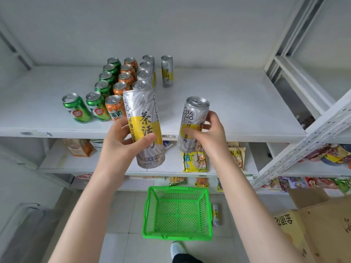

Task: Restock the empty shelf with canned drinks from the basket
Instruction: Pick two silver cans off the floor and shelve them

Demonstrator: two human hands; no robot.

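My left hand (121, 143) grips a tall silver-and-yellow can (141, 109), held upright in front of the white shelf (237, 111). My right hand (210, 135) grips a second silver-and-yellow can (193, 114) just to the right, at the shelf's front edge. On the shelf stand rows of green cans (96, 106), orange cans (124, 76) and silver cans (146, 72), plus one lone silver can (167, 71). The green basket (177, 213) sits on the floor below with nothing in it. Another silver can (215, 214) lies on the floor beside the basket.
Lower shelves hold snack packets (194, 161) and cartons (78, 147). An open cardboard box (319, 221) stands at the lower right. A slanted white shelf upright (303, 147) crosses the right side. The shelf's right half is bare. My shoe (177, 248) is near the basket.
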